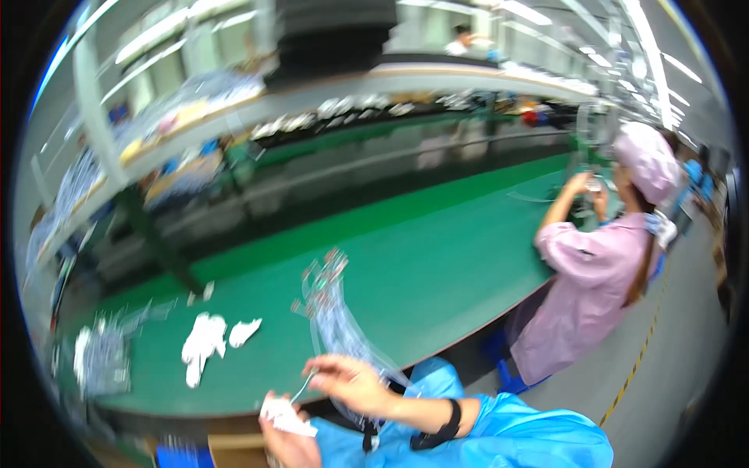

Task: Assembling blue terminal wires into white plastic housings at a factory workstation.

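At the near edge of the green table, my left hand [290, 446] is closed around a small white object [284, 416], whose kind is blurred. A thin pale cord [303, 387] runs up from it to my right hand [353, 384], which pinches the cord's upper end between thumb and fingers. My right forearm wears a black band and a blue sleeve. Just beyond that hand, a bundle of thin translucent cords [337, 321] with reddish tips lies on the table and hangs over its edge.
White crumpled pieces [204, 343] and a stack of clear bags [105, 360] lie on the green table [421, 265] to the left. A co-worker in pink [594, 261] works at the right. A loaded shelf [234, 109] spans the far side. A cardboard box [234, 452] stands below.
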`<action>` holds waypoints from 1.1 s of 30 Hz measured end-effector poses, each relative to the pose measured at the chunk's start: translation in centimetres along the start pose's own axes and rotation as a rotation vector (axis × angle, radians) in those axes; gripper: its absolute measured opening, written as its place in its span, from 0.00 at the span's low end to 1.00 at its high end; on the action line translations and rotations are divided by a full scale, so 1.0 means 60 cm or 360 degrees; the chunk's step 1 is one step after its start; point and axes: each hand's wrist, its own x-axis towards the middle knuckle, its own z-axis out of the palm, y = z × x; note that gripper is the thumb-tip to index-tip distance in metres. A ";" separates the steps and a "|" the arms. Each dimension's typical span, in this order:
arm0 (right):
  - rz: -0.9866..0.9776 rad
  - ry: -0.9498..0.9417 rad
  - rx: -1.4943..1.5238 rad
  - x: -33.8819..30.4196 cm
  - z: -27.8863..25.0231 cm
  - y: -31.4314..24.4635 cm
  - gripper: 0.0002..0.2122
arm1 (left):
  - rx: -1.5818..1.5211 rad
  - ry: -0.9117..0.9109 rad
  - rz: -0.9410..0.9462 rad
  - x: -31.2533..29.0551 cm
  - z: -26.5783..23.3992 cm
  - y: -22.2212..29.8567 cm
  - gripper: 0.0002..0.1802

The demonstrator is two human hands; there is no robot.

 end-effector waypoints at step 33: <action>-0.0844 -0.0501 -0.1820 0.010 -0.017 -0.051 0.14 | -0.0135 -0.0315 -0.0676 -0.003 0.047 -0.032 0.27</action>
